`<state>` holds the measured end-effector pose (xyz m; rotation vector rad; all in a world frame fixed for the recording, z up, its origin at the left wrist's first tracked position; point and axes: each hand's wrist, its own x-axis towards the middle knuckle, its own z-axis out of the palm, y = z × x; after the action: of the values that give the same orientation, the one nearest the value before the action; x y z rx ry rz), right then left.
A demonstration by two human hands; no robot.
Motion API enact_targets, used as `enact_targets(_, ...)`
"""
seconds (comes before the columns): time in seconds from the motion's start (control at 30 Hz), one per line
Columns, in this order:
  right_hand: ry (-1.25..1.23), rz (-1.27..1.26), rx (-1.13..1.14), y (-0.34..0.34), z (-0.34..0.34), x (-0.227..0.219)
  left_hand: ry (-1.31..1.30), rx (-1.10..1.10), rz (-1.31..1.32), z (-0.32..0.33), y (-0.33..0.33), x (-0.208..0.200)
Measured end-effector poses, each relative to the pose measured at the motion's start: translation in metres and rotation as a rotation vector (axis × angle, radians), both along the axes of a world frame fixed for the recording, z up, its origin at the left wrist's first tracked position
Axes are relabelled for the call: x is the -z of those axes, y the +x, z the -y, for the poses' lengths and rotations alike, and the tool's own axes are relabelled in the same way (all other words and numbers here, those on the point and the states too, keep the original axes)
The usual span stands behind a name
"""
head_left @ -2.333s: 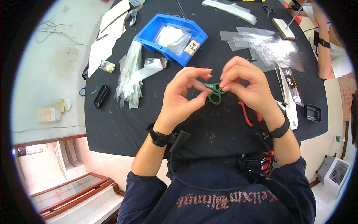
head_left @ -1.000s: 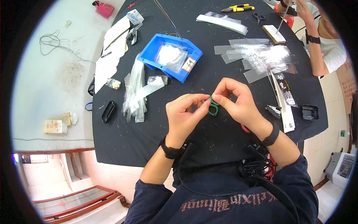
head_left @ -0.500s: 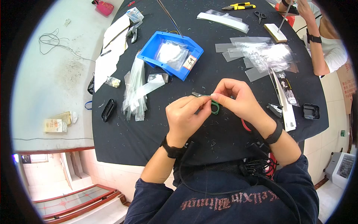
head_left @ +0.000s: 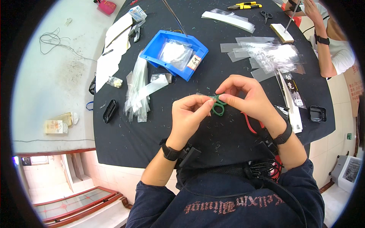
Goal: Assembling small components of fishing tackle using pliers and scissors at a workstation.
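My left hand (head_left: 190, 112) and my right hand (head_left: 247, 97) are held close together over the middle of the black-covered table. Thumb and forefinger are pinched in each; whatever lies between the fingertips is too small to make out. Beneath and between the fingertips shows a pair of green-handled scissors (head_left: 218, 110), its blades pointing left and partly hidden by my left hand. It seems to lie on the cloth. Near my right wrist is a red-handled tool (head_left: 249, 122), partly covered by the forearm.
Ahead stands a blue bin (head_left: 154, 47) with clear bags inside. Clear plastic strips (head_left: 138, 91) lie to its left, clear sleeves (head_left: 266, 55) to the right. Yellow-handled pliers (head_left: 245, 6) and black scissors (head_left: 266, 15) sit farther off. Another person's arm (head_left: 323, 49) is at far right.
My fingertips have drawn slightly apart, showing more of the green scissor handles. My left hand has turned a little, and more of the red-handled tool is visible.
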<state>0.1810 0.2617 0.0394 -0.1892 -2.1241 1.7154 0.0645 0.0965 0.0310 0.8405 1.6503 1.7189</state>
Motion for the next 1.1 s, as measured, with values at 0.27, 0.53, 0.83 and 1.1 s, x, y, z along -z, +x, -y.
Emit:
enact_targets(0.27, 0.162, -0.087, 0.038, -0.001, 0.002, -0.002, -0.010, 0.029, -0.005, 0.000, 0.001, 0.001)
enact_targets(0.53, 0.290, -0.150, 0.056, -0.001, 0.004, -0.001, -0.039, 0.020, -0.037, 0.000, 0.003, 0.002)
enact_targets(0.83, 0.043, -0.033, -0.205, 0.003, 0.004, -0.005, -0.026, 0.012, -0.026, -0.003, 0.005, 0.003)
enact_targets(1.1, 0.214, -0.160, -0.043, -0.001, -0.003, -0.008, -0.032, 0.117, 0.205, -0.001, 0.001, -0.002)
